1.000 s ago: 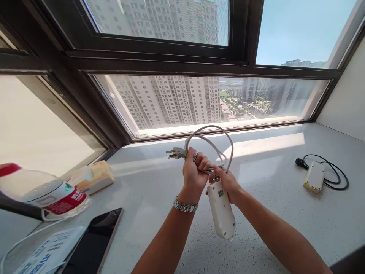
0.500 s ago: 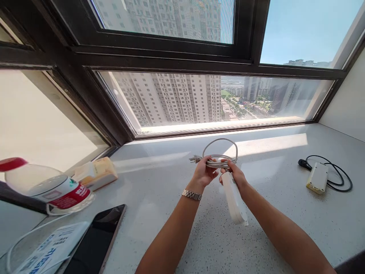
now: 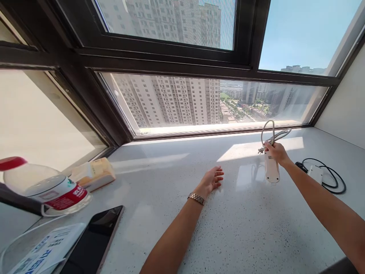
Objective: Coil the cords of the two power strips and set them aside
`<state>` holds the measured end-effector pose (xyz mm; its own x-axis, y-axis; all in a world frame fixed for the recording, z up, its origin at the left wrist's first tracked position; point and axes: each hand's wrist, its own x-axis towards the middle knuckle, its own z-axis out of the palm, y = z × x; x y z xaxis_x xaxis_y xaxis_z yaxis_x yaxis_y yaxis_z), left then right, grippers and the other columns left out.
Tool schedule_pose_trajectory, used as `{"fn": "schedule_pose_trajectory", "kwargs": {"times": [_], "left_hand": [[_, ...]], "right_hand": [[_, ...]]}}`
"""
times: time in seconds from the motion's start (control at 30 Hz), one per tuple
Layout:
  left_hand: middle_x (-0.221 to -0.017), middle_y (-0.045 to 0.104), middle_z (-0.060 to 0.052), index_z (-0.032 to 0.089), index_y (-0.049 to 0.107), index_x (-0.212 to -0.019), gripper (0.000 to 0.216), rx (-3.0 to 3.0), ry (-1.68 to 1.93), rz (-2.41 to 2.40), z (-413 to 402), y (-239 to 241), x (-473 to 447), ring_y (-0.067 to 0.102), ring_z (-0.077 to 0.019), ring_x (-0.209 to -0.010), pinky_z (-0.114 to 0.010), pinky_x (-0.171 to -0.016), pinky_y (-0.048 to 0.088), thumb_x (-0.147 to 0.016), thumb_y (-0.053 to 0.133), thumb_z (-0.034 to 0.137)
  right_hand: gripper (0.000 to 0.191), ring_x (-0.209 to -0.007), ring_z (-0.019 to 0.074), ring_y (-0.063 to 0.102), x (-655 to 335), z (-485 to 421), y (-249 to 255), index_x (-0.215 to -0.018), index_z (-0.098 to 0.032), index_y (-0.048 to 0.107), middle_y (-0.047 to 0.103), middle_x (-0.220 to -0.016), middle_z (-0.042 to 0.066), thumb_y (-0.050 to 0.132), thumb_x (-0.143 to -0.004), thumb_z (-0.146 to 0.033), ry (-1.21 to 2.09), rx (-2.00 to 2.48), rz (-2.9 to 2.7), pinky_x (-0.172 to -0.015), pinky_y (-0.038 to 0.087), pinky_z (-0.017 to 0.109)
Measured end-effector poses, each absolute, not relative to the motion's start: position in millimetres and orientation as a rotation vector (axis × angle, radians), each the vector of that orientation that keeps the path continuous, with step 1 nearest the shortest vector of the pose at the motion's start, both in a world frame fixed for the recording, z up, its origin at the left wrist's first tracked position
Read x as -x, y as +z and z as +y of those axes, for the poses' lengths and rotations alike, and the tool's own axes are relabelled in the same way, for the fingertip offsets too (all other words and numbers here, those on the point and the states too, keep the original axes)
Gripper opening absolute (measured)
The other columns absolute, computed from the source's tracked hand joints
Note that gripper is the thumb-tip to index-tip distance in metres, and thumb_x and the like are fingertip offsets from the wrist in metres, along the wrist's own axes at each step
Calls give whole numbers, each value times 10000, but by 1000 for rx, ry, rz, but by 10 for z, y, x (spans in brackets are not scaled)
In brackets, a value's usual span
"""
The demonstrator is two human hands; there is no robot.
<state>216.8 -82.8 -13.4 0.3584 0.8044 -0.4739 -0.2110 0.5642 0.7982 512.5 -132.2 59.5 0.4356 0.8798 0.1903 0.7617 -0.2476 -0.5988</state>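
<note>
My right hand [image 3: 278,153] is closed around the upper end of a white power strip [image 3: 272,170] and its cord. The strip hangs down from the hand, its flat face with corner screws turned toward me. Above the fingers the bundled grey cord [image 3: 281,134] stands out in loops, and its plug [image 3: 260,150] pokes out on the left. My left hand [image 3: 210,180], a metal watch on its wrist, is over the speckled white sill [image 3: 159,213] with fingers loosely apart and nothing in them.
Right of the strip lies a small white box [image 3: 316,173] with a black cord [image 3: 339,179], partly behind my right forearm. At left are a red-capped bottle [image 3: 64,194], a tissue pack [image 3: 98,173], a dark tablet [image 3: 94,239] and a printed white packet [image 3: 48,247]. Windows border the sill.
My left hand has let go of the cord. My right hand has carried the power strip and cord to the right and turned the strip over.
</note>
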Motion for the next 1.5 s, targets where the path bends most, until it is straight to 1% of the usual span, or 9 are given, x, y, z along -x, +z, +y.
{"fn": "schedule_pose_trajectory", "kwargs": {"times": [0.13,0.23,0.33,0.43,0.57,0.73,0.87,1.17,1.5], "left_hand": [[-784,585,-43,122,588,-828,227,-766,737,1021,-837,-146,-2192,554,-105,-511,-220,-389,410,-789,671,330],[-787,586,-46,125,589,-815,217,-794,734,1035,-841,-154,-2200,549,-104,-514,-220,-391,407,-791,661,328],[-771,584,-44,132,583,-804,220,-813,735,1048,-851,-153,-2204,545,-100,-514,-213,-396,396,-775,677,328],[-757,577,-39,139,577,-825,235,-832,735,1056,-865,-145,-2206,539,-97,-517,-206,-409,393,-764,689,336],[-760,569,-41,135,574,-860,249,-860,720,1056,-874,-139,-2199,535,-95,-535,-206,-434,406,-770,681,341],[-770,555,-32,143,560,-851,226,-865,713,1053,-881,-123,-2191,521,-87,-536,-213,-433,402,-790,650,342],[-761,550,-32,143,554,-834,227,-864,717,1050,-885,-112,-2197,512,-84,-531,-214,-433,402,-784,652,341],[-759,535,-19,145,549,-838,221,-900,726,1034,-863,-166,-2199,511,-79,-527,-208,-418,404,-782,647,335],[-741,545,-28,146,560,-822,247,-933,739,1037,-859,-193,-2195,517,-84,-522,-210,-425,414,-755,674,355]], "right_hand": [[278,-787,284,634,-5631,-1335,614,-626,-134,605,639,-715,157,559,-876,-246,118,2368,-1525,-698,447,388],[235,-851,328,635,-5703,-1346,411,-562,-113,589,631,-721,186,623,-795,-104,138,2548,-1547,-740,426,448],[186,-946,346,628,-5637,-1322,170,-651,-81,648,634,-835,229,593,-826,-109,163,2682,-1533,-769,414,468],[154,-1018,366,608,-5570,-1269,39,-896,-83,694,624,-1011,255,585,-846,-180,178,2783,-1505,-794,431,486],[450,-1074,367,590,-5551,-1236,54,-1246,-177,588,574,-1214,213,615,-807,-275,236,2860,-1480,-820,471,479],[865,-1182,374,525,-5568,-1433,67,-1511,-181,208,317,-1476,234,615,-786,-416,284,2831,-1500,-831,494,454],[961,-1161,376,539,-5594,-1737,-25,-1503,-123,221,452,-1387,230,660,-730,-488,343,2768,-1569,-794,505,406],[620,-1081,326,587,-5445,-2063,-150,-1439,-137,335,553,-1265,204,458,-890,-399,160,2734,-1505,-775,480,370],[611,-1108,359,561,-5456,-1742,-181,-1464,-163,296,493,-1278,215,410,-929,-435,154,2772,-1334,-819,493,440]]}}
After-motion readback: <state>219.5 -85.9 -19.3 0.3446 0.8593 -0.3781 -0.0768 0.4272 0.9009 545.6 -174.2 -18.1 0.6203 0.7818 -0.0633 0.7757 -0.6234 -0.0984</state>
